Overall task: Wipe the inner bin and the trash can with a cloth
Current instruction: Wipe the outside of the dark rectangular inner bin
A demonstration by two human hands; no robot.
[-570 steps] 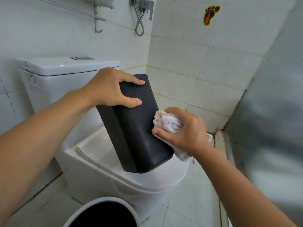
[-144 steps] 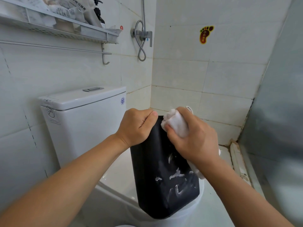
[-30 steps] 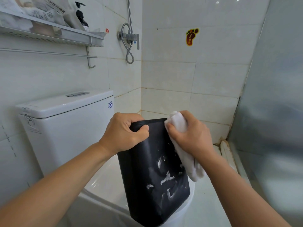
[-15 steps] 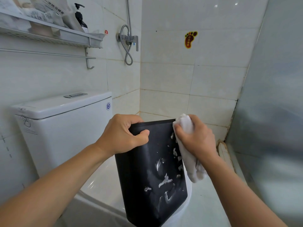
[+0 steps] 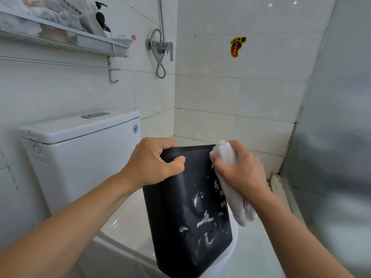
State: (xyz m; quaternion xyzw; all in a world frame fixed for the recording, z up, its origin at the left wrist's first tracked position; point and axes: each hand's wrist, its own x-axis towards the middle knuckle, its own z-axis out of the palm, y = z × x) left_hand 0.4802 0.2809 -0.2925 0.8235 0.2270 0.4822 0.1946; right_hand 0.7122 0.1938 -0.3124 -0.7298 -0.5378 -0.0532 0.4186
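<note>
White tiled walls [image 5: 208, 93] close in a corner behind the toilet [image 5: 80, 155]. Over its bowl, the left hand [image 5: 152, 161] holds the black inner bin [image 5: 188, 213] tilted, fingers curled tight over the top edge. The right hand [image 5: 239, 169], fingers closed on a white cloth [image 5: 224, 153], presses it to the bin's upper right corner. Foam streaks mark the bin's face. Its lower end probably rests on the bowl, though the contact is hidden. A glass panel [image 5: 337, 137] stands close at the right.

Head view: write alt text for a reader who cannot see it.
A left hand grips the rim of a black inner bin propped on a white toilet, while the right hand presses a white cloth against its foam-streaked side near the top edge.
</note>
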